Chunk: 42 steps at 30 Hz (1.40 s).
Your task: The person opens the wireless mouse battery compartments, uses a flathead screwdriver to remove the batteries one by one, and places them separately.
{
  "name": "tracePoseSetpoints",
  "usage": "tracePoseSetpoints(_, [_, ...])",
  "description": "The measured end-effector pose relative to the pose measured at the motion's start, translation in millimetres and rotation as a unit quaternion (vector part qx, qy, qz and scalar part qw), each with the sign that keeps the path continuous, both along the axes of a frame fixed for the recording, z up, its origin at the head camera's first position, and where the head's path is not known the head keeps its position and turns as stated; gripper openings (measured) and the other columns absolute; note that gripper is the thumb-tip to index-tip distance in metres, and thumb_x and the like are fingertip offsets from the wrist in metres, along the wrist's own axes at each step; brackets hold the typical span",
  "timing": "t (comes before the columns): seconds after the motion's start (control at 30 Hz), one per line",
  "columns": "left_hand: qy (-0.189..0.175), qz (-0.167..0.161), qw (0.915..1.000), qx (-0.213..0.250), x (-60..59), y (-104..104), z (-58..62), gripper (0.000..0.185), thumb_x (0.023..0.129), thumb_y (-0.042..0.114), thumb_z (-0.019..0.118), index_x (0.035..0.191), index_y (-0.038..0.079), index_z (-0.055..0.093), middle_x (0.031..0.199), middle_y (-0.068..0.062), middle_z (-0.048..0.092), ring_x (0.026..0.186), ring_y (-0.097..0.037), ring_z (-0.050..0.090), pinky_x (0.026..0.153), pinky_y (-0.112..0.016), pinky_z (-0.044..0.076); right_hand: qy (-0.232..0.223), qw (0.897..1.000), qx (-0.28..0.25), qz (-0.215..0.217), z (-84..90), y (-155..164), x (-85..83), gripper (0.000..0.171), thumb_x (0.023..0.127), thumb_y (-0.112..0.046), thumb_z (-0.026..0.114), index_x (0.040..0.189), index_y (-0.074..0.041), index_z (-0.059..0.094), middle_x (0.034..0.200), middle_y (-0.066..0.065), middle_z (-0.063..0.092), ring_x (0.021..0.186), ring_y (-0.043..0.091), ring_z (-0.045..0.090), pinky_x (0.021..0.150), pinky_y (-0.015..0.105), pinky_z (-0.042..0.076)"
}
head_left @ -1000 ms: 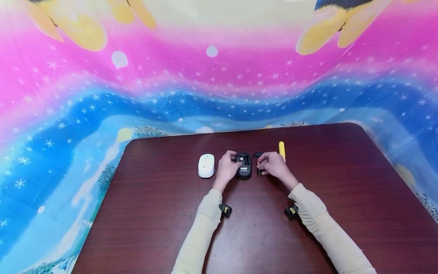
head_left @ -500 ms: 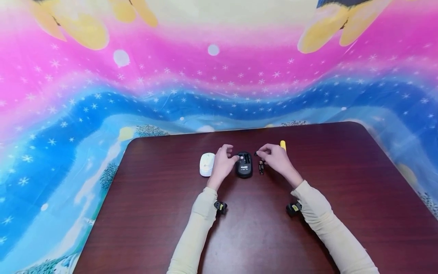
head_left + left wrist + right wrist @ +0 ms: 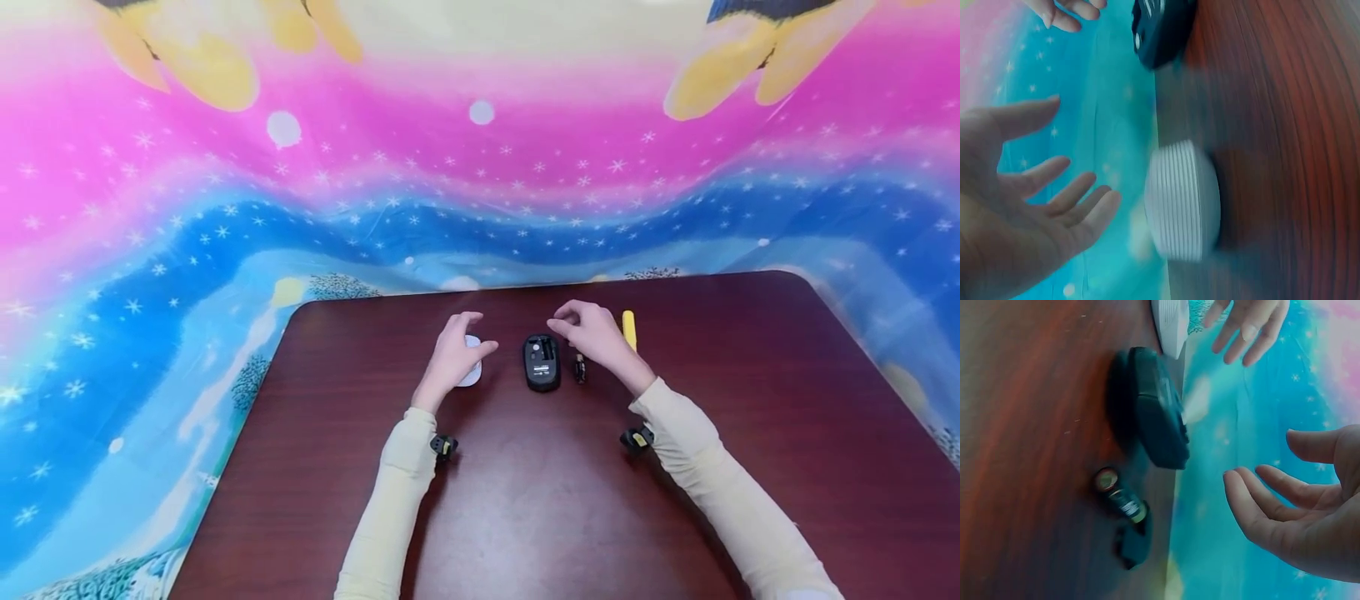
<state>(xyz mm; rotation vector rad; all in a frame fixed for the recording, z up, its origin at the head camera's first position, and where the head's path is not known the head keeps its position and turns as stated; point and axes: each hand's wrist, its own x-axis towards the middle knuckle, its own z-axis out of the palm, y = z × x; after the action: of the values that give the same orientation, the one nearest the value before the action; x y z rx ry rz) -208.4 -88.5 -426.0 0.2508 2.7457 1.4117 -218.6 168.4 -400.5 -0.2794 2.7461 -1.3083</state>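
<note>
Gap between white mouse [image 3: 1180, 203] and black mouse [image 3: 542, 364].
In the way: battery [image 3: 580, 368] beside black mouse, yellow stick [image 3: 629, 330] just right of my right hand [image 3: 596, 330].

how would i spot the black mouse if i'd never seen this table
On the reddish-brown table, look toward the far edge, between the left hand and the right hand. The black mouse lies there, just left of a small battery. Its black body and upturned underside with an open battery slot set it apart from the white mouse farther left.
</note>
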Motion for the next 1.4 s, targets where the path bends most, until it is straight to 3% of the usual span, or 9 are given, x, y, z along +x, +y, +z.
tracePoseSetpoints(0.2, [-0.024, -0.041, 0.9982, -0.036, 3.1, -28.6, 3.2, 0.071, 0.093, 0.022, 0.078, 0.154, 0.006, 0.046, 0.155, -0.014, 0.043, 0.141, -0.037, 0.043, 0.107, -0.052, 0.044, 0.006, 0.999, 0.017, 0.031, 10.8, -17.1, -8.7, 0.04, 0.102, -0.025, 0.066, 0.129, 0.004, 0.063, 0.115, 0.02, 0.071, 0.104, 0.033, 0.067, 0.09, 0.049, 0.053])
tracePoseSetpoints(0.4, [-0.039, -0.066, 0.9936, -0.083, 5.0, -52.0, 2.8, 0.078, 0.093, 0.022, 0.078, 0.158, 0.005, 0.039, 0.159, -0.015, 0.038, 0.147, -0.033, 0.037, 0.115, -0.052, 0.037, 0.004, 0.998, 0.018, 0.067, 18.7, -36.6, -15.5, 0.046, 0.1, -0.023, 0.069, 0.134, 0.005, 0.059, 0.125, 0.027, 0.065, 0.114, 0.037, 0.064, 0.098, 0.05, 0.052])
tracePoseSetpoints(0.77, [-0.05, -0.083, 0.989, -0.111, 4.7, -70.4, 4.9, 0.083, 0.09, 0.022, 0.081, 0.158, 0.004, 0.038, 0.161, -0.014, 0.039, 0.149, -0.031, 0.035, 0.119, -0.05, 0.033, 0.031, 0.992, 0.03, 0.12, 20.7, -70.5, -23.3, 0.046, 0.097, -0.02, 0.072, 0.133, 0.005, 0.059, 0.129, 0.027, 0.064, 0.118, 0.038, 0.061, 0.102, 0.05, 0.048])
tracePoseSetpoints(1.23, [-0.071, -0.123, 0.9802, -0.138, 0.4, -87.1, -0.9, 0.084, 0.089, 0.024, 0.083, 0.157, 0.003, 0.039, 0.159, -0.018, 0.041, 0.148, -0.033, 0.037, 0.119, -0.051, 0.031, 0.052, 0.97, 0.104, 0.214, 9.0, -105.9, -26.7, 0.048, 0.094, -0.016, 0.076, 0.133, 0.006, 0.059, 0.133, 0.025, 0.061, 0.124, 0.038, 0.057, 0.106, 0.048, 0.046])
tracePoseSetpoints(1.4, [-0.073, -0.134, 0.9807, -0.122, -2.1, -91.0, -4.3, 0.084, 0.088, 0.023, 0.084, 0.157, 0.003, 0.04, 0.158, -0.019, 0.043, 0.145, -0.035, 0.042, 0.118, -0.05, 0.034, 0.05, 0.961, 0.121, 0.246, -1.8, -111.4, -25.1, 0.053, 0.093, -0.016, 0.078, 0.135, 0.009, 0.057, 0.134, 0.024, 0.059, 0.123, 0.037, 0.057, 0.104, 0.047, 0.048])
